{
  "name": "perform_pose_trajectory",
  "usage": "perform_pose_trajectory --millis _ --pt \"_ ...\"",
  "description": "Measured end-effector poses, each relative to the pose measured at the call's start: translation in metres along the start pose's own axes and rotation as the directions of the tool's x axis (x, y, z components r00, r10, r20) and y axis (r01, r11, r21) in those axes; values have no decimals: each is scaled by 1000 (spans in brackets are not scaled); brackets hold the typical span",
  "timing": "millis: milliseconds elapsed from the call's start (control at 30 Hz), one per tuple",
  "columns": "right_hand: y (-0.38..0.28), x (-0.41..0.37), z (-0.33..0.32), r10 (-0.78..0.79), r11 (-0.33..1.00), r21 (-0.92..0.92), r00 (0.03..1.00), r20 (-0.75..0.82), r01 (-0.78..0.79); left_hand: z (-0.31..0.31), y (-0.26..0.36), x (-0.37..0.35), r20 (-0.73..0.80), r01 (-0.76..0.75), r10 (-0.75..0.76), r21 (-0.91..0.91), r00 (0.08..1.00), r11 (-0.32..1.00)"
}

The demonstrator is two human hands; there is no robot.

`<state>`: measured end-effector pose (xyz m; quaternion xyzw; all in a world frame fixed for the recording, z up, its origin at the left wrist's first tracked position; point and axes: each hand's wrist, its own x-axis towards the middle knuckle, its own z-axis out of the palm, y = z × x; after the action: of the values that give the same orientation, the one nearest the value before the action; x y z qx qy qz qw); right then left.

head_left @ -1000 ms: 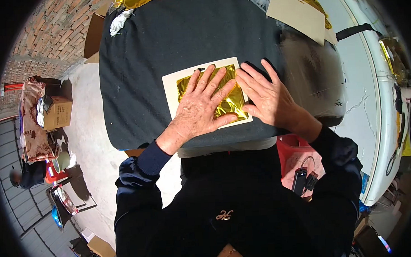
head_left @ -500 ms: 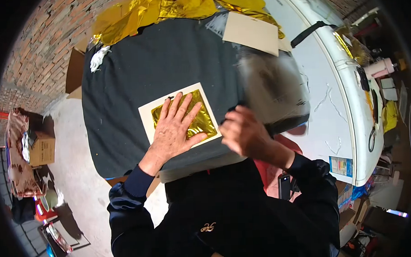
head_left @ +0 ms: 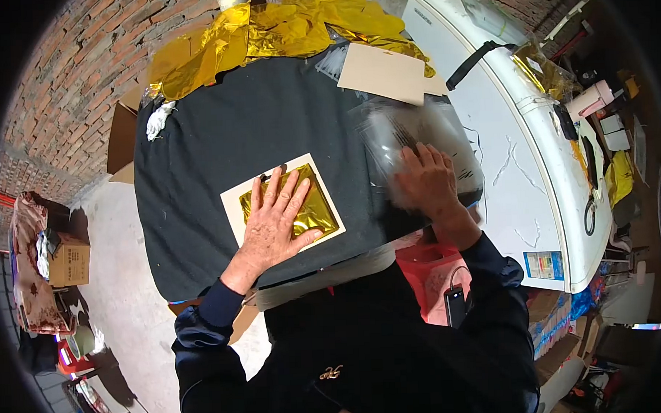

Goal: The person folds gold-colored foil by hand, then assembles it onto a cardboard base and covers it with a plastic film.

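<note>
My left hand (head_left: 268, 227) lies flat, fingers spread, on a folded gold foil sheet (head_left: 320, 209). Under the foil is a cream card (head_left: 233, 204), its border showing all round, on the dark cloth-covered table (head_left: 219, 137). To the right, my right hand (head_left: 428, 180) reaches over a pile of clear plastic bags (head_left: 392, 128), fingertips stretched out on or just above them. Its fingers are slightly apart and a little blurred, with nothing visibly gripped.
Crumpled gold foil sheets (head_left: 288, 29) cover the table's far edge. Cream cards (head_left: 381, 74) lie behind the bags, and a white bundle (head_left: 158, 121) sits at far left. A white chest freezer (head_left: 506, 138) borders the right side. A red bag (head_left: 427, 265) hangs near my right forearm.
My right hand has moved right and away from me, from beside the card to the plastic bags. My left hand stays pressed on the gold foil.
</note>
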<state>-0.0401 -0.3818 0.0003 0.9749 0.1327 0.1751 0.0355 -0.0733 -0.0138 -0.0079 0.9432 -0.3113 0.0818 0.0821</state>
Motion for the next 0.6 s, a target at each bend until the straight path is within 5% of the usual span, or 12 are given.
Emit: perform_pose_trajectory --millis 200,300,500,600 --pt "7 6 -14 -17 973 224 987 -162 53 7 -5 -1 41 34 -31 -77 999 996" --pt "16 7 -16 -9 981 194 999 -32 15 3 -5 1 72 67 -56 -157 996 985" --pt "34 40 -58 87 977 211 972 -218 -40 -11 -12 5 85 145 -120 -457 989 878" --pt "48 62 -79 -12 960 234 852 -523 157 -15 -14 4 104 161 -126 -499 987 851"
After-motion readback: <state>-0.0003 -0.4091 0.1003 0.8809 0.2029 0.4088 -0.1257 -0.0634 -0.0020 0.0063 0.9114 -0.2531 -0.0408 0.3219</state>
